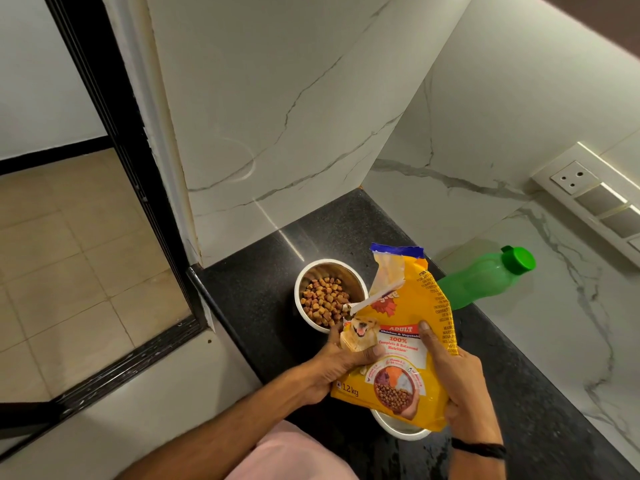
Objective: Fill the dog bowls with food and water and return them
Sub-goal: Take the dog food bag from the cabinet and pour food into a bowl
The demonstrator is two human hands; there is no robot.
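A steel dog bowl with brown kibble in it stands on the black counter. Just right of it I hold a yellow dog food bag, torn open at the top, upright over the counter. My left hand grips the bag's left side and my right hand grips its right side. A second steel bowl sits under the bag, mostly hidden; its contents cannot be seen. A green water bottle with a green cap stands behind the bag near the wall.
White marble-look walls close the counter at the back and right. A switch and socket panel is on the right wall. Left of the counter lies a drop to a tiled floor behind a black door frame.
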